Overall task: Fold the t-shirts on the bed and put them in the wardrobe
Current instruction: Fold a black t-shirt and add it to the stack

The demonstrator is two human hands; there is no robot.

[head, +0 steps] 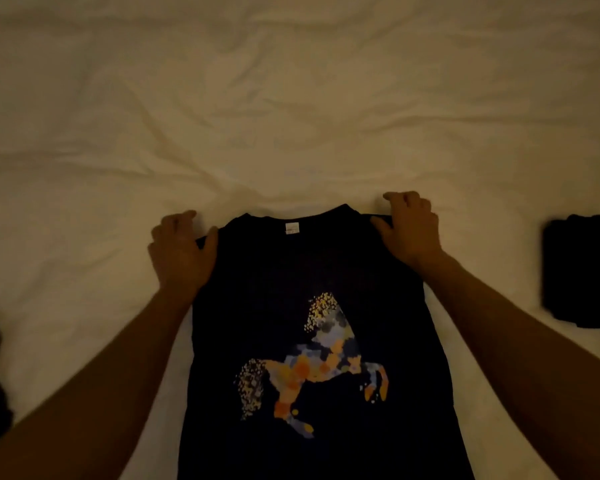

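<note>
Left hand (181, 251) and right hand (407, 230) each pinch a shoulder of the t-shirt (312, 306), spreading it flat on the bed (257, 116) for folding; folded shirt (582, 271) waits at the right edge.

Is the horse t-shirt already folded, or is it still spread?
Spread: the t-shirt lies print up, and both hands grip its shoulders.

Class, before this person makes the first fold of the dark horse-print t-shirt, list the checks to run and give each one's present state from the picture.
1. Left hand grips the t-shirt at its shoulder: ok.
2. Right hand grips the other shoulder: ok.
3. Print faces down for folding: not ok, the horse print faces up.
4. Collar lies flat on the bed sheet: ok.
5. Hem laid straight: cannot tell, out of view.
6. Folded dark garment lies apart from the shirt: ok.
</note>
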